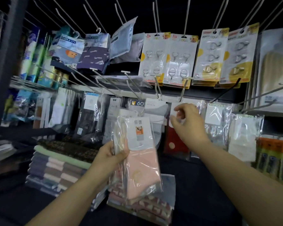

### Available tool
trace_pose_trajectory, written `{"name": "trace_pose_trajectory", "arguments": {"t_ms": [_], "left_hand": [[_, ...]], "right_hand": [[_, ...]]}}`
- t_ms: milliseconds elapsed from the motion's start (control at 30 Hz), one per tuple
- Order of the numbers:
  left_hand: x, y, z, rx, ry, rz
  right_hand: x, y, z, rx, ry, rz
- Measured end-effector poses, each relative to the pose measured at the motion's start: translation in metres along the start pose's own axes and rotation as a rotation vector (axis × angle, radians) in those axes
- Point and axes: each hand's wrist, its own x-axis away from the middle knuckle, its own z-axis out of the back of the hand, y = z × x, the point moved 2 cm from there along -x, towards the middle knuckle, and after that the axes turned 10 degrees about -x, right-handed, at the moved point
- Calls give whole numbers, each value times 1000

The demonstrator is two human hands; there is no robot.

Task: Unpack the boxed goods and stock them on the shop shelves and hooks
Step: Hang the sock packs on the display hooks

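My left hand [112,156] grips a bundle of clear-bagged sock packs [141,154] at its left edge; the front pack has a white header card and pink socks. My right hand [185,119] is raised in front of the middle row of hooks, fingers loosely curled, thumb and forefinger close together near a hanging white-carded pack [176,106]. Whether it pinches that pack I cannot tell. A bare peg hook [182,91] juts out just above the right hand.
Carded metal wall hooks [167,59] hang on the upper pegs, bagged underwear [82,51] to their left. More bagged socks [91,115] fill the middle row. Folded towels [55,167] are stacked lower left. Orange-carded goods [274,160] stand at the right.
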Motion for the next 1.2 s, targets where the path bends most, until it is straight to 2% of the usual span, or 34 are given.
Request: {"name": "trace_pose_trajectory", "arguments": {"t_ms": [100,167,267,433,600,767,1000,1200], "left_hand": [[13,7,-12,-9,-9,-6],[19,10,-18,10,-6,0],[27,15,-26,18,-31,-1],[37,20,-37,-26,-72,-11],[38,28,-39,88,-104,7],[31,21,-38,122,-70,69],[25,12,-42,183,-95,119],[11,3,-34,110,19,118]], "right_hand": [[9,-13,-16,-59,-223,-6],[12,-19,-21,-132,-262,-94],[13,-24,-20,-253,-194,-178],[12,-25,-19,-339,-241,-305],[12,-16,-18,-627,-114,-507],[17,-7,-18,-818,-83,-704],[19,5,-22,-865,-47,-730],[11,12,-10,-752,-13,-682]]}}
